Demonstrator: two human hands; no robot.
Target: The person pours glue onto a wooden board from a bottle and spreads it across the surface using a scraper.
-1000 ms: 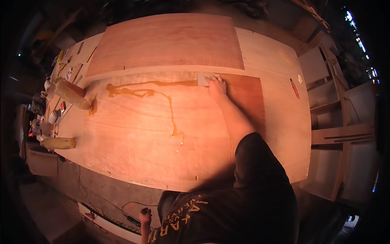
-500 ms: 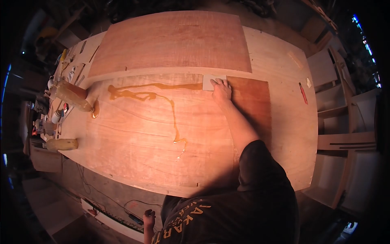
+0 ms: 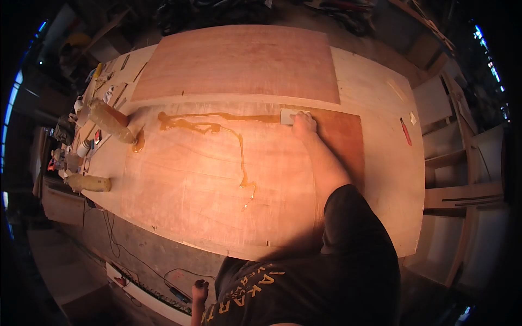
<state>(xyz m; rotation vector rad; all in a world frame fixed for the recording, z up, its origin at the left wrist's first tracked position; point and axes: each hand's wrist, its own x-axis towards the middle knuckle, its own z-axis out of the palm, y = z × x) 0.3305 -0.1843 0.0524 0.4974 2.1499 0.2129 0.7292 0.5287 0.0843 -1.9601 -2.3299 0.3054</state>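
My right hand (image 3: pixel 304 122) grips a flat, pale rectangular spreader (image 3: pixel 286 117), pressed against the wooden panel (image 3: pixel 190 163) near its far edge. A strip of amber liquid (image 3: pixel 217 116) runs left from the spreader, and a thin trickle of it bends down the middle of the panel. To the right of my hand the surface is darker and looks coated. Low beside my body, away from the panel, my left hand (image 3: pixel 200 288) has its fingers curled; whether anything is in them is hidden.
A second panel (image 3: pixel 239 65) lies along the far side of the worktable. At left, a bottle (image 3: pixel 111 120) lies tipped by a small amber puddle (image 3: pixel 139 141), with another bottle (image 3: pixel 89 183) nearer. A red-handled tool (image 3: pixel 405 131) rests at right. Cables (image 3: pixel 114 233) trail on the floor.
The view has shifted slightly. My right hand and the spreader are at nearly the same spot on the panel, perhaps a little further right. My left hand stays low.
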